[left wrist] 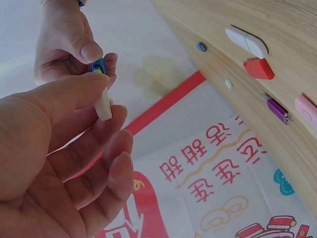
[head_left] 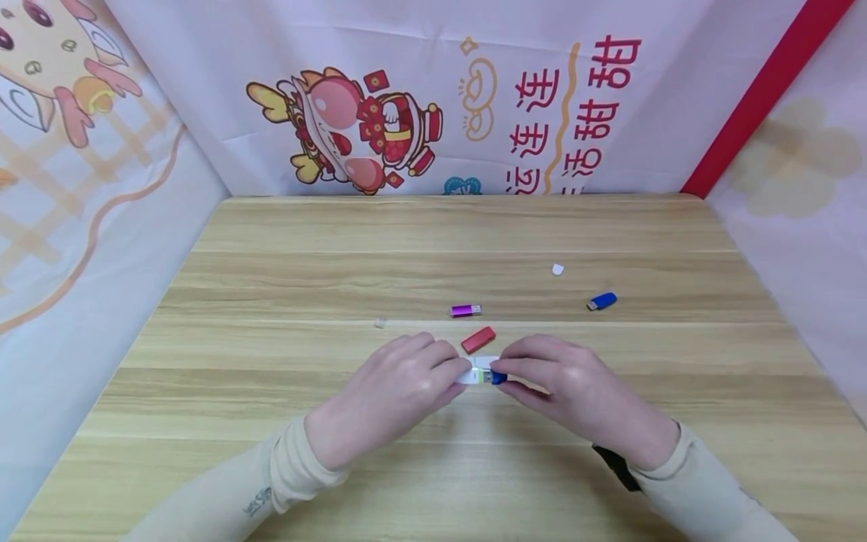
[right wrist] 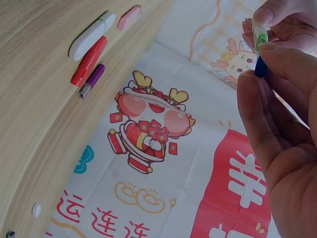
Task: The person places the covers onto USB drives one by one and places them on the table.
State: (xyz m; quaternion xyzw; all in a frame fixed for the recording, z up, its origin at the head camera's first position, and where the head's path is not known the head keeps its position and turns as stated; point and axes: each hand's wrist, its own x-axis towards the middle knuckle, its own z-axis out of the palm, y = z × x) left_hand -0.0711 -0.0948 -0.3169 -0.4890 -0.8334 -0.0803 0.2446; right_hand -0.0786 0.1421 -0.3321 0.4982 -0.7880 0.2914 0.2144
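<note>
Between thumb and fingers, my left hand pinches a white USB stick with a green band at its connector end. Facing it, my right hand pinches a blue cap at the stick's metal connector. Part of the connector shows between green band and blue piece in the head view; how far the cap covers it I cannot tell. Both hands are raised above the table, close together. Below them lies another white USB stick with a thin green line. A red USB stick lies just beyond.
Farther back on the wooden table lie a purple USB stick, a blue USB stick with bare connector, and a small white cap. A pale pink piece lies to the left. Printed cloth hangs behind.
</note>
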